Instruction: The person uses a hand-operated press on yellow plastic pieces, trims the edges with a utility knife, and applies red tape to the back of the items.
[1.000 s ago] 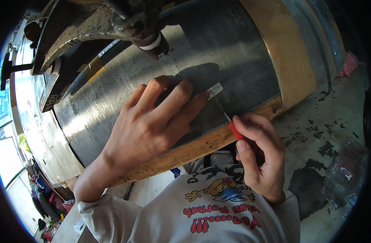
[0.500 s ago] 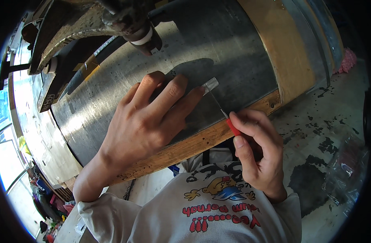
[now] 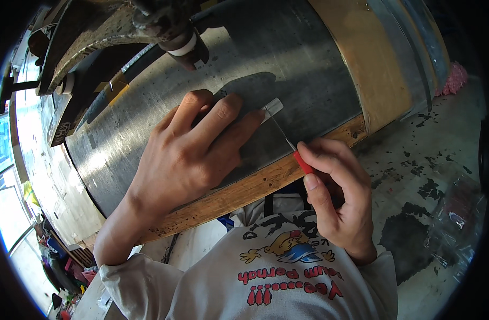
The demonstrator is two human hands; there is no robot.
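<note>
Pale tag point(image 3: 273, 108), upper centre of frame, protruding past index fingertip of left hand point(image 3: 183, 154), left grip indeterminable, fingers of right hand point(image 3: 344, 193) closed on red-handled tool point(image 3: 302, 162)

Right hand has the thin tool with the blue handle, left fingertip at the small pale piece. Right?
One fix: the handle is red, not blue; the head view shows it. The right hand does hold that thin tool, with a left fingertip at the small pale piece.
</note>
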